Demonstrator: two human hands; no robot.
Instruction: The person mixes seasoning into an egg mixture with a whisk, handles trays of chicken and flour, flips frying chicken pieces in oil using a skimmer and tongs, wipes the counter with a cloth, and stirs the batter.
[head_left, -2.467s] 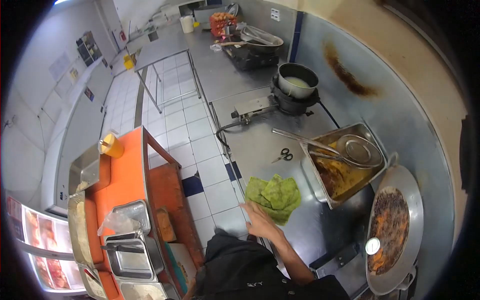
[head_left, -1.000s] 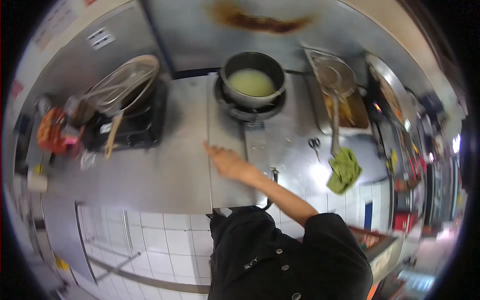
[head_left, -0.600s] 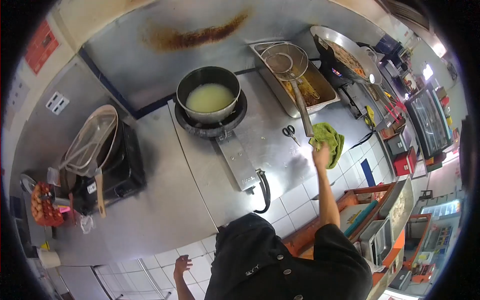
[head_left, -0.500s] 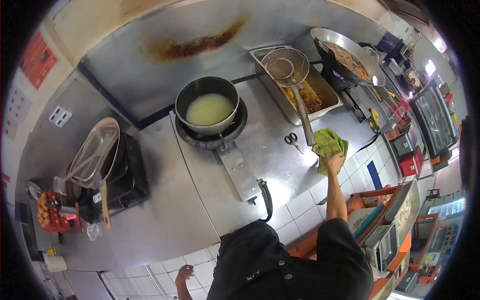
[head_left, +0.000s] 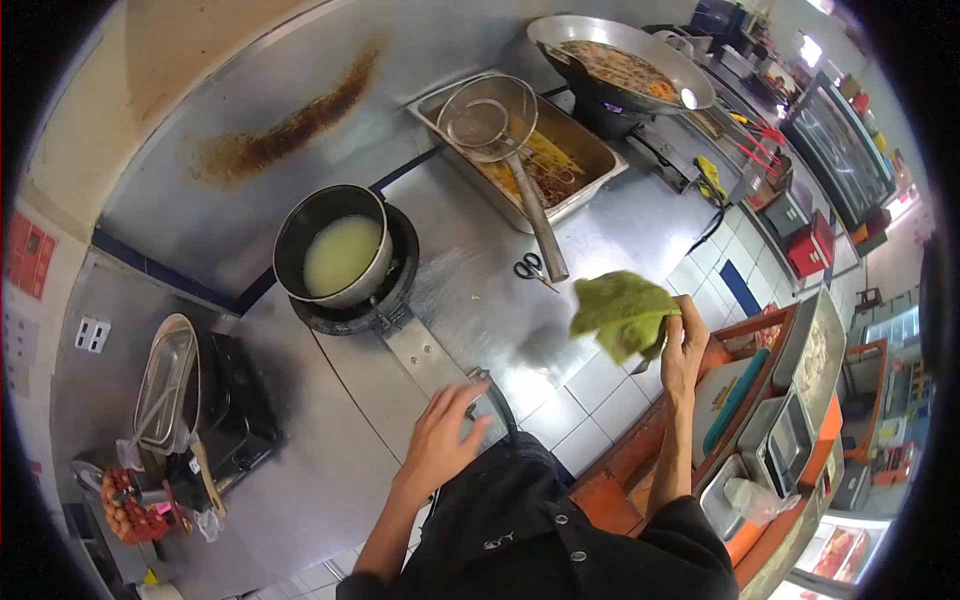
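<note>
My right hand point(head_left: 684, 345) grips one edge of a green cloth point(head_left: 625, 312), which hangs raised near the counter's front edge. My left hand point(head_left: 443, 437) has its fingers apart and holds nothing, over the counter edge beside the burner's metal arm point(head_left: 425, 360) and black hose. A dark pot point(head_left: 333, 246) with pale yellowish liquid point(head_left: 343, 256) sits on the burner. Black-handled scissors point(head_left: 534, 271) lie on the steel counter point(head_left: 470, 230) to the left of the cloth. A strainer point(head_left: 490, 120) rests across a steel tray point(head_left: 590, 190) of oily food, its handle pointing toward the scissors.
A large wok point(head_left: 620, 60) stands at the back right. At the left are a black stove point(head_left: 235, 405), a basket strainer point(head_left: 165, 390) and an egg stack point(head_left: 130, 515). An orange shelf unit point(head_left: 615, 490) with metal trays is at the right, beyond white floor tiles point(head_left: 600, 390).
The green cloth has been picked up off the counter by my right hand. My left hand has risen from low beside my body to the counter edge. The view has shifted right.
</note>
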